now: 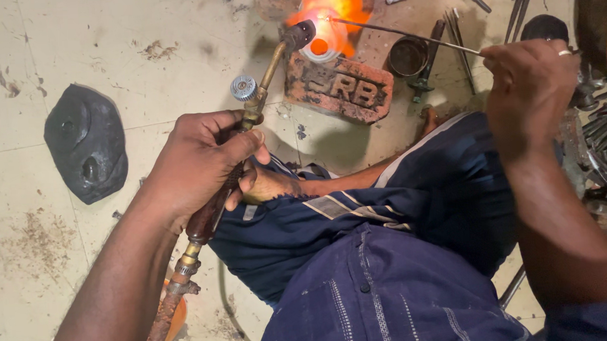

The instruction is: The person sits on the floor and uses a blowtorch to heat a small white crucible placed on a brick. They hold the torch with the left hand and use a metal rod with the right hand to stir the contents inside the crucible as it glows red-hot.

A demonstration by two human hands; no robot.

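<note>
Floor [140,34] carries brick [341,87] with glowing metal ring [320,47] in flame. Left hand [197,161] clenched around brass torch [259,90], nozzle at ring. Right hand [532,89] pinches thin rod [407,33], tip in flame.

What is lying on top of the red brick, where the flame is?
On the red brick lies a small pale ring, glowing orange in the flame. The torch tip and the thin rod meet there. The flame's glare hides the brick's far end.
</note>
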